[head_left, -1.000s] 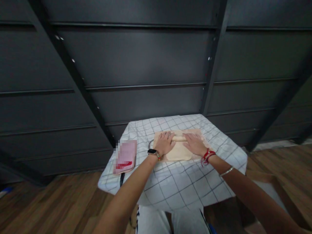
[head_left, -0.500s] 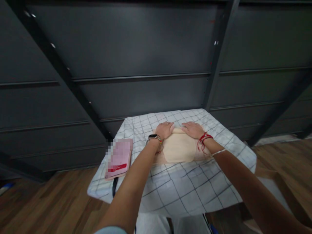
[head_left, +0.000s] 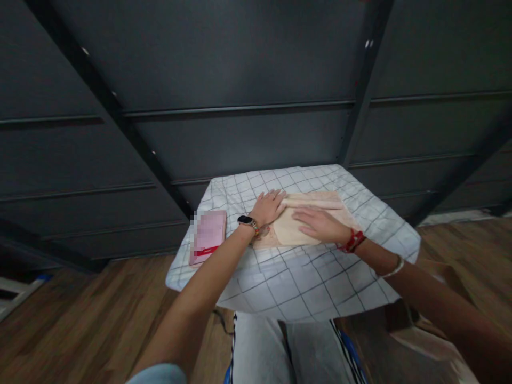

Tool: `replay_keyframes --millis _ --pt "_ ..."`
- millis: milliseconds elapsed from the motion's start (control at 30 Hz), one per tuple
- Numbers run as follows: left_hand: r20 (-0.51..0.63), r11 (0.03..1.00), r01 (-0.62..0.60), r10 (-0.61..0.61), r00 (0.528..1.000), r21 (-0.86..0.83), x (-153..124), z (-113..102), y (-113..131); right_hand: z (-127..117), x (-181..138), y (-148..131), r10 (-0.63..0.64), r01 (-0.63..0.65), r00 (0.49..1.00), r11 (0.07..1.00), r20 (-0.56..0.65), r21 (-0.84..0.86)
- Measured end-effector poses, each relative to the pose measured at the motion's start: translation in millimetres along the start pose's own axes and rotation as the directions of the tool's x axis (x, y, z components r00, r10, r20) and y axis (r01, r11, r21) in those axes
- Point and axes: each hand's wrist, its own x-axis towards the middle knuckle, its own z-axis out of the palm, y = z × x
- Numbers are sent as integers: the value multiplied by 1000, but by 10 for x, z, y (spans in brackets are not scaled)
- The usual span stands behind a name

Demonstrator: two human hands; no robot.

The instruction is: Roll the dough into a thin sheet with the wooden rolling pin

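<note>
A soft cream-coloured piece of cloth with peach, patterned sides lies flat on the table; I cannot tell what kind of item it is. Along its far side runs a narrow folded or rolled strip. My left hand lies flat at the far left corner, fingers spread, touching the left end of that strip. Over the cream middle rests my right hand, palm down and slightly blurred, fingers stretched to the left. Neither hand grips anything that shows.
A white cloth with dark grid lines covers the small table. At its left lies a flat pink item with a red band, partly pixelated. Dark grey panels stand behind. A cardboard box sits on the wooden floor at right.
My right hand has come back from the far edge onto the middle of the cloth, uncovering the strip's right part. My left hand stays near the left corner. The view has shifted slightly.
</note>
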Motion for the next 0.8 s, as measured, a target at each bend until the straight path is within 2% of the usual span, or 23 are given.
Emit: replay_keyframes --millis 133,233,367,567,800 --pt "30 989 137 -136 990 -58 -244 28 -31 95 -109 -527 -31 33 999 997 34 -66" --pt "46 985 135 -130 990 -111 -351 80 -38 110 -65 -718 8 3 998 983 57 -183" --pt "1 974 129 -131 991 -188 -396 156 -61 100 25 -777 13 15 996 956 91 -294" --pt "-133 947 83 -129 983 -310 -395 236 -133 135 18 -757 -41 50 999 939 34 -341" --pt "-170 924 56 -129 977 -379 -378 281 -147 190 71 -811 -4 -3 1000 929 -18 -369"
